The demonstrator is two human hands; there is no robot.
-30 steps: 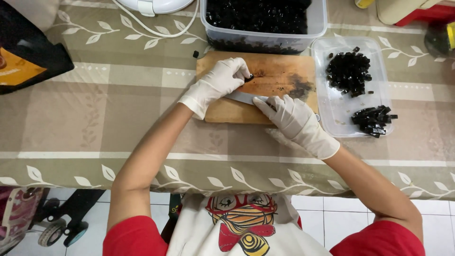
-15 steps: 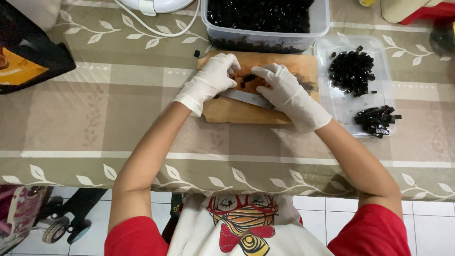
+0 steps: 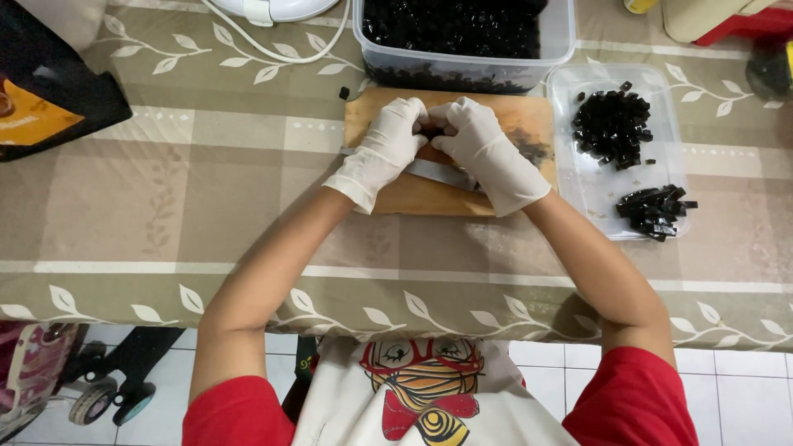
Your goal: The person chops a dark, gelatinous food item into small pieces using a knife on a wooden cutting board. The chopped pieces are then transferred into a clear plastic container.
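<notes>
Both my hands wear white gloves and meet over a wooden cutting board point(image 3: 421, 198). My left hand point(image 3: 382, 150) and my right hand point(image 3: 486, 150) have their fingertips curled together around a small dark jelly piece point(image 3: 431, 130), which is mostly hidden. A knife blade point(image 3: 438, 173) lies flat on the board beneath both hands. Its handle is hidden under my right wrist. A dark smear point(image 3: 529, 150) marks the board to the right of my right hand.
A clear tub point(image 3: 563, 41) full of black cubes stands behind the board. On its right, a clear tray point(image 3: 591, 194) holds two heaps of black pieces point(image 3: 611, 128) point(image 3: 657, 211). A white cable point(image 3: 289, 49) and a black bag point(image 3: 49, 107) lie at the left.
My right hand has moved from the knife's right end up and left to meet my left hand. Both hands have closed in together over the dark piece.
</notes>
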